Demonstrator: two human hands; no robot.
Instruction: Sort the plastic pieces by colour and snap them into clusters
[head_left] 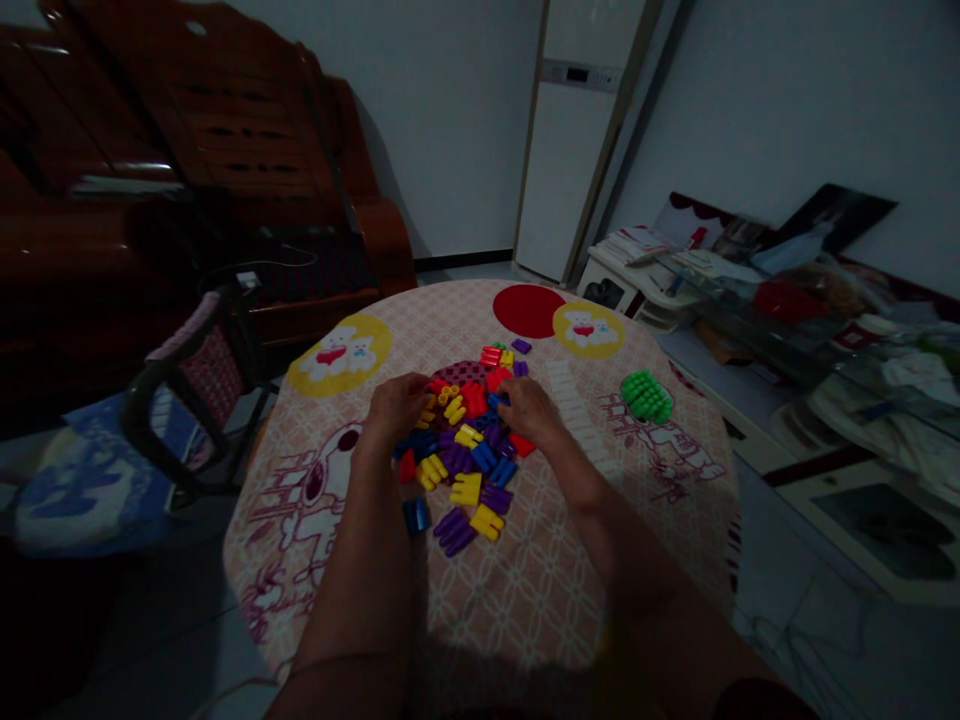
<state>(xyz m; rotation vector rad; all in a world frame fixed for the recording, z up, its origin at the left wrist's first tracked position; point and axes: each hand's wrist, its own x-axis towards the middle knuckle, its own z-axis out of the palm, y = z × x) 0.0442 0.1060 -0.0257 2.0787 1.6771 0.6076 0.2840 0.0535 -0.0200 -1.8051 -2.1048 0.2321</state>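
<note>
A loose pile of plastic building blocks in red, yellow, blue and purple lies in the middle of a round table. My left hand [399, 405] reaches in at the pile's left side, near small yellow blocks [448, 394]. Its fingers are bent and loosely apart, with the tips partly hidden. At the right side is my right hand [529, 410], fingers curved and apart, touching the pile beside a red block [497, 379] and a blue block [493, 402]. Nearer to me lie a yellow block [466, 489] and a purple block [454, 532]. Neither hand visibly holds a block.
A cluster of green blocks [646, 396] sits apart on the right of the patterned tablecloth [517, 590]. A chair [199, 370] stands at the left, before a wooden sofa [247, 150]. Beyond the table's right edge is a cluttered glass-topped cabinet [795, 320].
</note>
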